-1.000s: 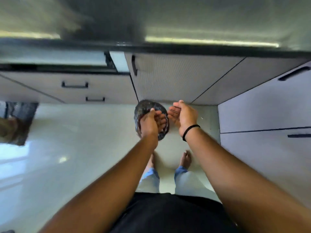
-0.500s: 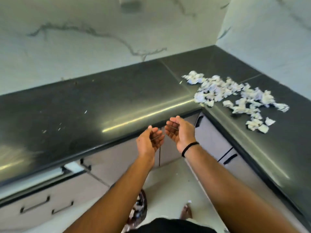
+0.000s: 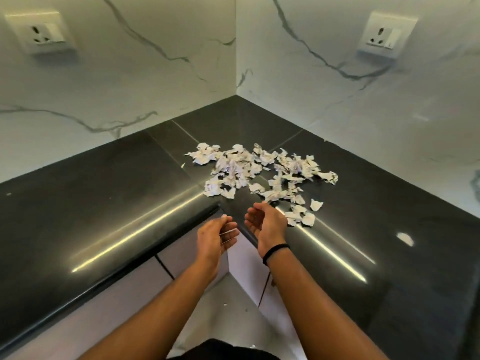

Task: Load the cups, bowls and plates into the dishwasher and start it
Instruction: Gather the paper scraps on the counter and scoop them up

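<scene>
Fingers of both hands lie loosely cupped and grasp nothing: the left hand (image 3: 217,236) and the right hand (image 3: 267,223), with one black band on its wrist (image 3: 275,252), hover palms inward over the inner corner of the glossy black stone countertop (image 3: 104,209). Beyond them lies one scattered heap of torn white paper scraps (image 3: 259,172), too many to count. Two white wall sockets (image 3: 41,32) sit on the marble walls. No cups, bowls, plates or dishwasher show.
</scene>
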{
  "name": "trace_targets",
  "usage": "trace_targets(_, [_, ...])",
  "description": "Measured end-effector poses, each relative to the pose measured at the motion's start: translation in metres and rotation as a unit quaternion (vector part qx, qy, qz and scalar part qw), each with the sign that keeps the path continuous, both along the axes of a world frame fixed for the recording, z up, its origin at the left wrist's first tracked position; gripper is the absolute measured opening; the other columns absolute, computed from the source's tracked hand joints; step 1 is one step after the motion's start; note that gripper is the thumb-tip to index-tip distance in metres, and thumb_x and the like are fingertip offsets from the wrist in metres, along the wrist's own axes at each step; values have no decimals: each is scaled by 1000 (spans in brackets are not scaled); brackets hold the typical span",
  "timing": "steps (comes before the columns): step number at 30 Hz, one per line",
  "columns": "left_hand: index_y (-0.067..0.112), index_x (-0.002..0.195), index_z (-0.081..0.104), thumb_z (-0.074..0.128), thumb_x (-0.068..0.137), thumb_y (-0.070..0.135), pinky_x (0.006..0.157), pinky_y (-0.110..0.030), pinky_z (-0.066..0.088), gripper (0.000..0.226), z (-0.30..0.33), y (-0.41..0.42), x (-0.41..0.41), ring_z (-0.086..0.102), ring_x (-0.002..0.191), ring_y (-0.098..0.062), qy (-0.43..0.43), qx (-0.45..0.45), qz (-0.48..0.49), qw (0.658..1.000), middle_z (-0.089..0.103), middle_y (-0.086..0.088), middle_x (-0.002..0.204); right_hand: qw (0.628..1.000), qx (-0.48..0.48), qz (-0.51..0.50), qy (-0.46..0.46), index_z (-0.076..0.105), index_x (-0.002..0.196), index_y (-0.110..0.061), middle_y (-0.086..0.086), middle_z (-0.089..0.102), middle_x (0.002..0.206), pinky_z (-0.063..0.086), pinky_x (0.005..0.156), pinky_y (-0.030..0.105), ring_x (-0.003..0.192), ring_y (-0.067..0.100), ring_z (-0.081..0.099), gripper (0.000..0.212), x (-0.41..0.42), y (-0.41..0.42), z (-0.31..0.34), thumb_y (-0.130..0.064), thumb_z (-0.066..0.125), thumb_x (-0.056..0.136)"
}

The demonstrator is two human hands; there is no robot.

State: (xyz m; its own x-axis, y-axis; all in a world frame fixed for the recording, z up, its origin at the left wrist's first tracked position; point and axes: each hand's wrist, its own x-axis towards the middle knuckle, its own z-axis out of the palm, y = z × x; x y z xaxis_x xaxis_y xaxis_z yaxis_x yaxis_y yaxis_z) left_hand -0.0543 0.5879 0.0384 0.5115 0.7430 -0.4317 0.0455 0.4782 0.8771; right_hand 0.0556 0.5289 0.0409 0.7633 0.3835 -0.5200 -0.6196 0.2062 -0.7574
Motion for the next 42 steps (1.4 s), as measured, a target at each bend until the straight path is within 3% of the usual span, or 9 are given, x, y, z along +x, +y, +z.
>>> trace_targets(5, [14, 105, 73, 62, 98, 18, 79, -26, 53, 13, -9, 7, 46, 69, 94, -18, 109, 203, -164, 959, 74, -3, 98, 986, -88, -94, -106, 70, 78, -11, 5, 68, 74, 51, 68, 33, 71, 17, 61, 19, 36, -9, -14, -12, 61, 95])
trace_targets(12, [24, 122, 71, 65, 94, 26, 103, -36, 47, 28, -43, 28, 111, 56, 118, -14, 181, 452, -461, 742, 63, 4, 124, 881, -351, -187, -256, 71, 100, -13, 8, 66, 110, 47, 94, 39, 107, 25, 59, 14, 98, -32, -46, -22, 63, 93])
trace_targets(17, [35, 137, 60, 55, 98, 33, 110, -32, 33, 39, -57, 52, 152, 35, 135, -16, 177, 578, -496, 623, 47, 12, 144, 845, -436, -92, -297, 41, 149, -11, 12, 28, 160, 18, 123, 41, 151, 26, 18, 56, 110, -40, -72, -38, 52, 101])
trace_targets(23, [28, 130, 67, 60, 93, 24, 112, -34, 35, 38, -73, 75, 185, 42, 134, -11, 84, 553, -504, 657, 56, 12, 139, 767, -517, 63, -374, 10, 160, -18, 2, 1, 168, -2, 126, 38, 154, 17, -6, 67, 108, -12, -91, -50, 28, 104])
trace_targets(28, [23, 98, 75, 71, 89, 13, 82, -28, 52, 14, -63, 100, 187, 60, 89, -2, 26, 519, -362, 774, 67, 13, 93, 816, -430, 131, -362, -1, 158, -29, -6, -7, 167, -8, 124, 34, 151, 7, -14, 61, 134, 13, -88, -44, 29, 107])
trace_targets(32, [22, 96, 72, 76, 86, 13, 76, -31, 51, 15, -63, 127, 185, 58, 87, -8, 39, 575, -276, 769, 65, 10, 91, 853, -354, 158, -350, 2, 156, -35, -11, -1, 166, -12, 120, 27, 147, -3, -13, 57, 148, 32, -81, -40, 31, 108])
trace_targets(35, [21, 100, 71, 78, 84, 13, 80, -37, 48, 19, -62, 148, 188, 57, 90, -14, 57, 606, -226, 760, 64, 6, 95, 884, -306, 83, -343, 18, 158, -31, -11, 11, 165, 5, 126, 36, 151, 3, 0, 55, 151, 45, -74, -43, 36, 107])
trace_targets(38, [19, 106, 72, 79, 82, 15, 88, -42, 43, 25, -58, 179, 191, 56, 101, -21, 104, 616, -129, 770, 63, -1, 107, 838, -377, -37, -393, 38, 151, -23, -2, 27, 163, 20, 124, 44, 152, 15, 16, 57, 166, 46, -72, -50, 37, 101])
trace_targets(42, [16, 115, 71, 81, 81, 20, 106, -45, 35, 37, -59, 236, 191, 49, 126, -34, 216, 579, 2, 786, 56, -18, 131, 768, -490, -55, -408, 35, 152, -19, 6, 20, 165, 16, 124, 50, 154, 26, 12, 64, 216, 32, -71, -54, 36, 99])
